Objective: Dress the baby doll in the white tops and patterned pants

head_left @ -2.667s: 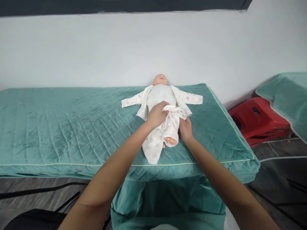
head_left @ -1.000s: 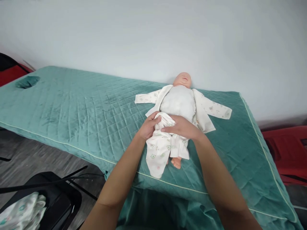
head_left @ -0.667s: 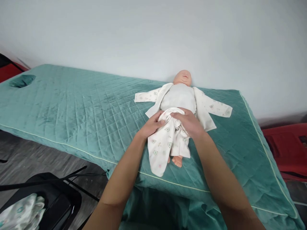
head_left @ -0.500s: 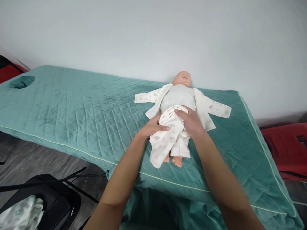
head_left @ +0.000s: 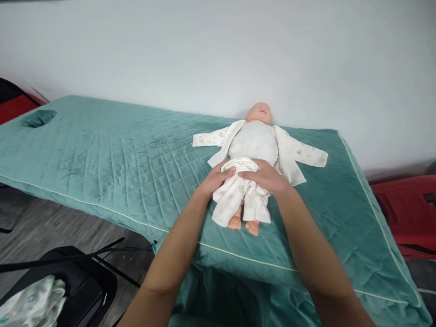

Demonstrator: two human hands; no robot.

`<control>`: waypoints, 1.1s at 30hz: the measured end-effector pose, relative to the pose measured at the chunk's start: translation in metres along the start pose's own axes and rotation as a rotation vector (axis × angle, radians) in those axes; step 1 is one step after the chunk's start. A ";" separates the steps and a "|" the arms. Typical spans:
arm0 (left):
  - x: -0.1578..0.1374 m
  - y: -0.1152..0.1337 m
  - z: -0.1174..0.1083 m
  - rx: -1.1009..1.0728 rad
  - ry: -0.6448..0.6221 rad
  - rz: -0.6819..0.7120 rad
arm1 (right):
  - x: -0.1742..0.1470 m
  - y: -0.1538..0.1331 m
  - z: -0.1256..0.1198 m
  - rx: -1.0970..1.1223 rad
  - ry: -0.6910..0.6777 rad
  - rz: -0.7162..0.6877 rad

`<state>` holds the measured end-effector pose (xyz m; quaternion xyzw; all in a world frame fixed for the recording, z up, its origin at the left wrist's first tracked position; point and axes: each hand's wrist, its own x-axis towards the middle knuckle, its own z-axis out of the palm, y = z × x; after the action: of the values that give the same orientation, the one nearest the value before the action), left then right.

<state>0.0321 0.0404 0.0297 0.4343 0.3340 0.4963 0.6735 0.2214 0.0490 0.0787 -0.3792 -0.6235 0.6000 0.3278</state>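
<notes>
A baby doll (head_left: 254, 138) lies on its back on the green quilted bed, its head toward the wall and its feet toward me. An open white printed jacket (head_left: 295, 150) is spread on both sides of its pale torso, sleeves stretched out. White printed baby trousers (head_left: 257, 202) cover its legs, with both feet showing below the cuffs. My left hand (head_left: 217, 178) is closed on one side of the bunched waistband, thumb on top. On the other side, my right hand (head_left: 269, 176) grips the same waistband with its fingers curled round the cloth.
The green bed (head_left: 136, 159) runs far to the left, with a face hole (head_left: 39, 119) at that end. A black chair (head_left: 85, 286) at lower left bears a folded printed cloth (head_left: 37, 302). Something red (head_left: 405, 213) stands beyond the right edge.
My right hand has moved slightly down. The waistband now lies lower and flatter, and the trouser leg on the left has shifted so that both feet show fully.
</notes>
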 end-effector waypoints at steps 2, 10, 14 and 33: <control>-0.001 0.002 0.000 0.024 -0.045 0.011 | 0.001 0.002 0.000 0.106 0.082 0.009; -0.001 0.002 -0.003 0.018 -0.083 -0.106 | 0.001 0.000 0.006 0.055 0.145 -0.008; -0.006 0.002 0.004 -0.056 -0.043 -0.026 | 0.000 0.001 0.006 -0.092 0.168 -0.043; -0.122 0.020 0.098 -0.284 0.377 -0.181 | 0.005 0.014 -0.004 -0.706 0.004 -0.180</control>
<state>0.0763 -0.0990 0.0897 0.2035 0.4182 0.5482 0.6951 0.2239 0.0552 0.0651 -0.4136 -0.8225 0.3159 0.2295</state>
